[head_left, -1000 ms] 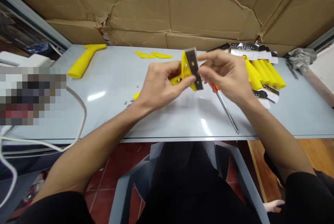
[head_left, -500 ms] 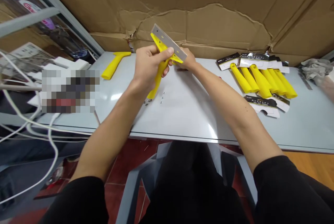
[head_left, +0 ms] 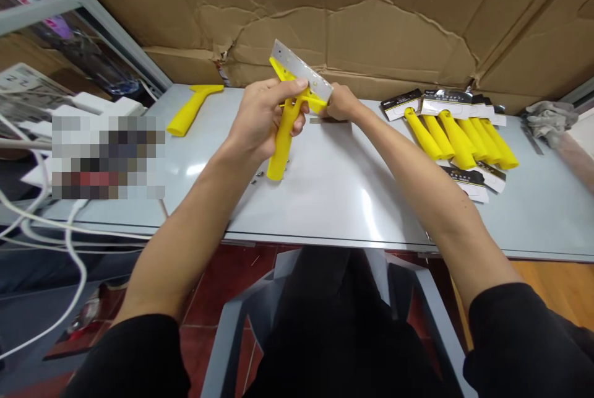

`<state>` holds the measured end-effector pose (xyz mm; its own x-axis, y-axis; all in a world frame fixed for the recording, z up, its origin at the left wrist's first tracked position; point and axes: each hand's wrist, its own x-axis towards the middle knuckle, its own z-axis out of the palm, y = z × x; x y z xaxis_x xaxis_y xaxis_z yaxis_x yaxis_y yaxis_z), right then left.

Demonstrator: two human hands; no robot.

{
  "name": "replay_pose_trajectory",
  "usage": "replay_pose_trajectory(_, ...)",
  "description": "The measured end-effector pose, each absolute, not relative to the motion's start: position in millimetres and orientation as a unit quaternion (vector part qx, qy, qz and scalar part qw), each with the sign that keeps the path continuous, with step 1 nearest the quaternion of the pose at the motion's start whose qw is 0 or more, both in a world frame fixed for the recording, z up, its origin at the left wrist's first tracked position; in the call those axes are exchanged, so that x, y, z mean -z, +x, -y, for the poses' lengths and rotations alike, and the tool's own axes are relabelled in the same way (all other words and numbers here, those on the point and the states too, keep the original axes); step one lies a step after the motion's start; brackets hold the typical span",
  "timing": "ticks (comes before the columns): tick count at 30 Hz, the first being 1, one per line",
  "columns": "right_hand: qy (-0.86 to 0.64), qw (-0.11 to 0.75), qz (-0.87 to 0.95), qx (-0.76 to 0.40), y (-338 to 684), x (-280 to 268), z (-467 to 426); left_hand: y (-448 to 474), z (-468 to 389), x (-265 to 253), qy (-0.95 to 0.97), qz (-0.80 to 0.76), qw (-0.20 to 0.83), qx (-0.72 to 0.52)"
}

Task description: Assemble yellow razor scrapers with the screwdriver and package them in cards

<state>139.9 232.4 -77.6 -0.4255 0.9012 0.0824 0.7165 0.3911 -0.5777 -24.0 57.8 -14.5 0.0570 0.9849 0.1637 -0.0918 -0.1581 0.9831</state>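
Observation:
My left hand [head_left: 257, 114] is closed around a yellow-handled scraper [head_left: 283, 149], its thumb pressed on the base of the metal blade [head_left: 290, 64]. The handle points down toward me and the blade slants down to the right. At the blade's right end, my right hand [head_left: 342, 103] is closed on the scraper's corner; its fingertips are mostly hidden. Below the hands, a flat dark metal strip [head_left: 335, 130] lies on the white table [head_left: 320, 200]. Several small screws [head_left: 257, 177] lie left of the handle's lower end.
Another yellow handle [head_left: 192, 110] lies at the left. Several yellow scraper handles [head_left: 457, 138] with black-and-white cards [head_left: 445, 103] are lined up at the right. White cables [head_left: 74, 249] and a power strip [head_left: 99, 104] crowd the left edge. A cardboard wall [head_left: 394, 33] stands behind.
The scraper has turned slightly in my hands, so more of its yellow handle shows. My right hand has come round closer to the blade's right end. The view has shifted a little.

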Motion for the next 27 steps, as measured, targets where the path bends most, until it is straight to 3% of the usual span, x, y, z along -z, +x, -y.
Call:
replay_pose_trajectory(2, -0.529, 0.216, 0.783, -0.247, 156, 55, -217, -25, -58, 12, 0.528, -0.406, 0.511, -0.543)
replay_pose_trajectory(4, -0.507, 0.298, 0.759, -0.281, 180, 25, -194, -24, -57, 10, 0.521, -0.401, 0.514, -0.551)
replay_pose_trajectory(8, -0.348, 0.45, 0.717, -0.403, 228, -35, -127, -16, -49, 8, 0.55, -0.386, 0.492, -0.553)
replay_pose_trajectory(14, -0.33, 0.396, 0.778, -0.358, 223, -58, -48, 6, -31, 15, 0.606, -0.41, 0.473, -0.491)
replay_pose_trajectory(19, -0.389, 0.354, 0.791, -0.313, 209, -42, -52, 12, -23, 19, 0.629, -0.405, 0.459, -0.478)
replay_pose_trajectory(27, -0.394, 0.329, 0.782, -0.353, 209, -34, -54, 10, -24, 21, 0.646, -0.424, 0.422, -0.475)
